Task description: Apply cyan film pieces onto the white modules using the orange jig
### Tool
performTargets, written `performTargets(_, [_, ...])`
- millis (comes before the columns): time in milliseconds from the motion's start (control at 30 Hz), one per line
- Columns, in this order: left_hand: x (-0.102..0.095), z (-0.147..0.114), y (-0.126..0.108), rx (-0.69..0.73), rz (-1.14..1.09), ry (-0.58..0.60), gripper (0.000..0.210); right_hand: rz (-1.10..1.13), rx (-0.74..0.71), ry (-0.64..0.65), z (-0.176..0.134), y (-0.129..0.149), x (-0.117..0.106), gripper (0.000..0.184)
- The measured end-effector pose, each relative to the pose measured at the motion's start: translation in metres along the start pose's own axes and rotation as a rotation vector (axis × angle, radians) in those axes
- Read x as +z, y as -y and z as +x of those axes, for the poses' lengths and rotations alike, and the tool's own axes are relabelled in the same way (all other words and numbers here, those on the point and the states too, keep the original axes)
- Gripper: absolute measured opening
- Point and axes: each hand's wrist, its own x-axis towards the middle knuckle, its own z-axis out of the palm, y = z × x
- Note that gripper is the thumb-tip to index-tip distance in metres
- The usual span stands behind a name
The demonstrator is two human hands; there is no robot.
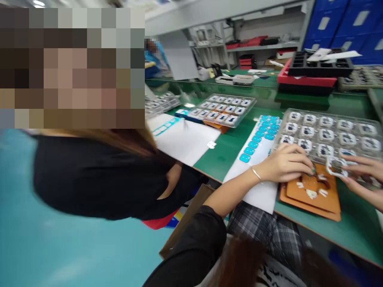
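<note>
My left hand (289, 162), with a thin bracelet at its wrist, reaches over the upper edge of an orange fixture plate (311, 191). Its fingers are bent and pressed together, and whatever the fingertips hold is hidden. Beside it, my right hand (363, 169) grips a small white rounded frame (330, 168) between thumb and fingers, above the plate's upper right corner. White pieces sit on the plate around a round middle. Just behind both hands lies a clear plastic tray (318, 129) filled with white framed parts. A white sheet of blue-green stickers (254, 145) extends under my left forearm.
At left a co-worker in a black top (98, 179) sits close by. Before them are a white sheet (188, 139) and another clear tray of parts (223, 109). Red and black trays (308, 77) are stacked at the back right. The green table's front edge runs below my hands.
</note>
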Motion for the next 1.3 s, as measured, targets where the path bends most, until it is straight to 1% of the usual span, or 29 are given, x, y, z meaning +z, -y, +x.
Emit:
performTargets(33, [0.000, 0.000, -0.001, -0.011, -0.028, -0.014, 0.024, 0.070, -0.063, -0.028, 0.002, 0.003, -0.003, 0.017])
performTargets(67, [0.001, 0.000, -0.002, -0.016, -0.057, -0.020, 0.024, 0.093, -0.085, -0.047, 0.004, 0.006, -0.005, 0.011])
performTargets(100, [0.001, 0.000, -0.003, -0.013, -0.081, -0.022, 0.024, 0.103, -0.075, -0.056, 0.005, 0.008, -0.005, 0.008])
performTargets(167, [0.002, 0.000, -0.003, -0.035, -0.101, -0.012, 0.025, 0.102, -0.040, -0.049, 0.006, 0.009, -0.003, 0.008])
performTargets(300, [0.001, -0.001, -0.004, -0.040, -0.136, 0.050, 0.025, 0.069, -0.032, -0.045, 0.005, 0.011, 0.000, 0.009])
performTargets(467, [0.004, -0.003, -0.007, 0.016, -0.160, 0.009, 0.026, 0.073, -0.055, -0.046, 0.004, 0.015, -0.001, 0.007])
performTargets(600, [0.007, -0.003, -0.008, 0.108, -0.186, -0.031, 0.031, 0.157, -0.121, -0.043, 0.005, 0.015, -0.002, 0.006])
performTargets(700, [0.006, -0.003, -0.008, 0.147, -0.220, -0.071, 0.029, 0.196, -0.143, -0.011, 0.005, 0.014, -0.001, 0.007])
performTargets(767, [0.004, -0.003, -0.008, 0.149, -0.216, -0.075, 0.027, 0.221, -0.144, 0.016, 0.005, 0.013, 0.001, 0.009])
performTargets(867, [0.002, -0.003, -0.006, 0.150, -0.169, -0.012, 0.025, 0.245, -0.129, 0.070, 0.003, 0.011, 0.002, 0.012])
performTargets(967, [0.000, -0.003, -0.006, 0.149, -0.144, 0.048, 0.026, 0.236, -0.141, 0.169, 0.002, 0.008, 0.000, 0.015])
performTargets(1033, [-0.001, -0.003, -0.007, 0.137, -0.139, 0.040, 0.026, 0.219, -0.172, 0.233, 0.002, 0.006, -0.002, 0.016])
performTargets(1100, [-0.002, -0.002, -0.008, 0.108, -0.134, -0.007, 0.027, 0.204, -0.220, 0.253, 0.002, 0.006, -0.003, 0.015])
performTargets(1167, [-0.003, -0.003, -0.008, 0.046, -0.127, -0.076, 0.032, 0.206, -0.270, 0.231, 0.002, 0.007, -0.003, 0.013])
performTargets(1233, [-0.004, -0.003, -0.007, -0.025, -0.109, -0.130, 0.042, 0.220, -0.312, 0.200, 0.002, 0.010, 0.000, 0.014])
performTargets(1300, [-0.004, -0.003, -0.005, -0.077, -0.084, -0.130, 0.056, 0.215, -0.353, 0.184, 0.002, 0.015, 0.005, 0.016])
